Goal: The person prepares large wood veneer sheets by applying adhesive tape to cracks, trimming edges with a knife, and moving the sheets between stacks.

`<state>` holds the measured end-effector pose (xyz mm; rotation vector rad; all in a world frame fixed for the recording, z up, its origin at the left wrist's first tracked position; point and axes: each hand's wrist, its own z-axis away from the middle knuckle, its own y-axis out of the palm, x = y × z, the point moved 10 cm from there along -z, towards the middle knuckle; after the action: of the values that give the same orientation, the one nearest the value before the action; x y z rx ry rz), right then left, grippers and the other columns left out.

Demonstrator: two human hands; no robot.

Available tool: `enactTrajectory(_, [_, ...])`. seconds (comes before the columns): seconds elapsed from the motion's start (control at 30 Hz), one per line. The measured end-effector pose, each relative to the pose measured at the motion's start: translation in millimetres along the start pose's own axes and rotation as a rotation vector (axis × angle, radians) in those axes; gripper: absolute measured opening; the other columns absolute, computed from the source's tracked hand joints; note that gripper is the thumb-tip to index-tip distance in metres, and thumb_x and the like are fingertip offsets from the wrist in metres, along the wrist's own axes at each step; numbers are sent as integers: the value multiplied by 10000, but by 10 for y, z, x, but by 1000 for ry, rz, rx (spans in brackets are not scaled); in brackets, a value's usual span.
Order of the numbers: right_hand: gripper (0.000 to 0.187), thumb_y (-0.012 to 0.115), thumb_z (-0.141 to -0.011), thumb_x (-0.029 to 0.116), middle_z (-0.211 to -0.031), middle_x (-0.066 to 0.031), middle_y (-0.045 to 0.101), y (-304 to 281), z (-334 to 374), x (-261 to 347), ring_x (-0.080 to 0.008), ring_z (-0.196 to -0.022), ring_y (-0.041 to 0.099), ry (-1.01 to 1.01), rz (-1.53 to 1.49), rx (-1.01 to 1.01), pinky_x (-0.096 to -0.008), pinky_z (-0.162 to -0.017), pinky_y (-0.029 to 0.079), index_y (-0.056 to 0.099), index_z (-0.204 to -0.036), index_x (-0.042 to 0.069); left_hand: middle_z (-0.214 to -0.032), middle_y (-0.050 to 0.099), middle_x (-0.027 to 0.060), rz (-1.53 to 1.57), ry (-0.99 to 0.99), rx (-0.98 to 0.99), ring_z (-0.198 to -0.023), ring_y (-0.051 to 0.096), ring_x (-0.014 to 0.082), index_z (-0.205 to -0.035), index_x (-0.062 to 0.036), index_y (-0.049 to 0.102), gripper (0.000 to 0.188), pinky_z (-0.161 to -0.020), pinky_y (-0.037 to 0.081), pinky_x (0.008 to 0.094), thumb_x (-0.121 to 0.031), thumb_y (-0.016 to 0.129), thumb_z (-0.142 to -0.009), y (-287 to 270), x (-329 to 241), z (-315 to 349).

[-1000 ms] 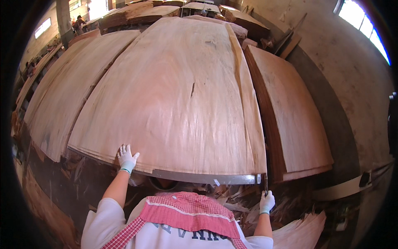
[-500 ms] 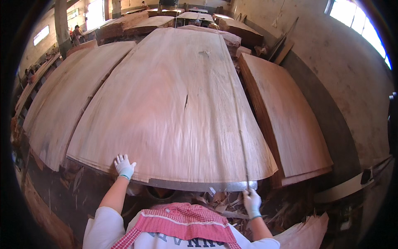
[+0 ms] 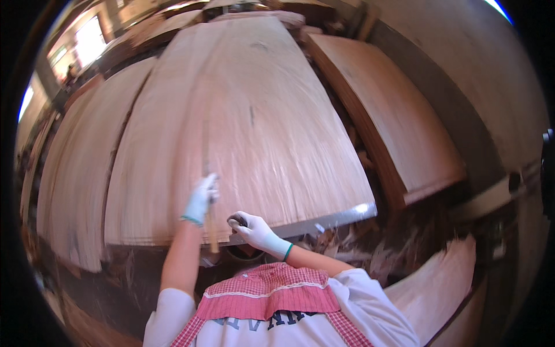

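Left hand point(image 3: 202, 196) grips a stick point(image 3: 213, 237) over a wood sheet point(image 3: 289, 133), apparently positioning it; right hand point(image 3: 258, 233) curls, contents unclear. Next move likely needs careful alignment.

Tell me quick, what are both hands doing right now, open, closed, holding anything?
Left hand: closed around a long thin stick, blurred.
Right hand: curled; whether it holds anything can't be told.
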<state>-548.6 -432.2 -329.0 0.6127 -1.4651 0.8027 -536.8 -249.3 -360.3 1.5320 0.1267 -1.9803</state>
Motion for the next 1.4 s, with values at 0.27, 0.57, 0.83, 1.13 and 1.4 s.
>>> enactTrajectory(0.27, [238,550,-879,249,-759,-158,628,-1503,1492,-1064,-299,-711,600,186,155,-650,-391,-679,473,619,-868,21,-1290,526,260,-1556,257,-594,-1166,535,355,-1320,71,444,621,-991,437,428,-364,606,-908,-3680,-79,533])
enactTrajectory(0.57, [537,701,-803,405,-1168,-148,536,-2018,6324,-1652,-347,-925,639,1469,558,-1694,-465,-738,527,512,-1212,114,-1322,504,216,-1126,593,142,-1252,470,305,-1313,61,459,447,-1060,375,384,-240,495,-984,480,366,-557])
enactTrajectory(0.83, [298,614,-873,353,-1009,-118,588,-1860,7033,-2153,-334,-904,642,1682,532,-1542,-478,-729,524,505,-1035,127,-1246,568,161,-1027,523,812,-1145,553,245,-1249,46,528,336,-993,420,343,-100,532,-946,3921,1591,379])
enactTrajectory(1.13, [220,674,-812,318,-865,-66,581,-1971,7262,-999,-289,-801,627,1562,705,-1652,-459,-636,511,552,-895,154,-1136,631,113,-993,49,1723,-1053,582,179,-1204,52,557,353,-930,436,289,-177,558,-935,6535,3450,2700])
enactTrajectory(1.4, [145,702,-707,192,-757,-60,569,-1467,6657,216,-282,-685,583,1624,732,-1691,-422,-569,476,571,-743,142,-1536,214,195,-588,-1229,1194,-1375,308,353,-1502,-77,92,952,-1102,332,456,-525,633,-858,8093,5624,3384])
